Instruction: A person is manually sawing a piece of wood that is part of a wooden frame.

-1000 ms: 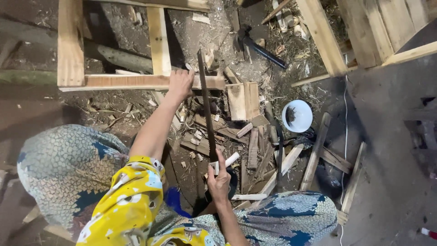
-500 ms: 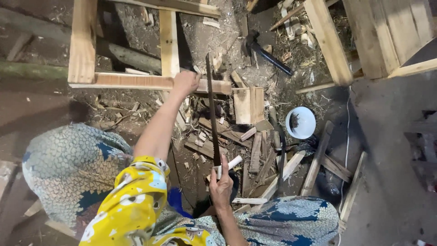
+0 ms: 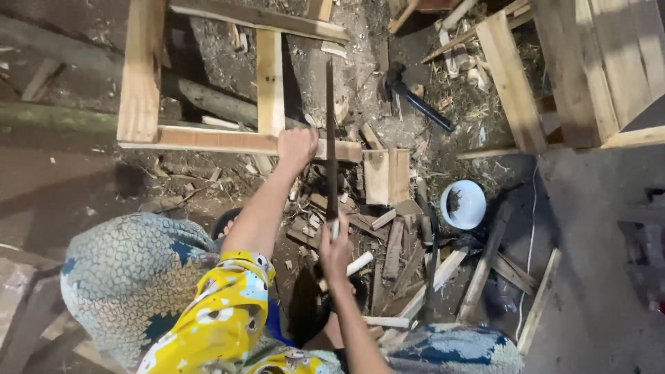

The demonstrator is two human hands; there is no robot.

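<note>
Item: I log left hand point(image 3: 296, 147) clenched on the plank point(image 3: 228, 140) at 12 o'clock; right hand point(image 3: 335, 244) grasping the saw point(image 3: 330, 138) upright beside it. Cut unfinished, I judge; plank whole.

The bare, dark dirt ground point(image 3: 83, 201) carries everything. A pale wooden frame of planks point(image 3: 208, 138) lies on it at the far left, with a grey round log point(image 3: 208, 100) beneath. Short split offcuts of wood point(image 3: 388, 242) are scattered in the middle. A black-handled hammer point(image 3: 415, 100) lies far, right of centre. A white round bowl point(image 3: 464, 204) sits to the right, just beside a thin white cord point(image 3: 530, 242). More pale plank frames point(image 3: 554, 76) rest at the far right.
</note>
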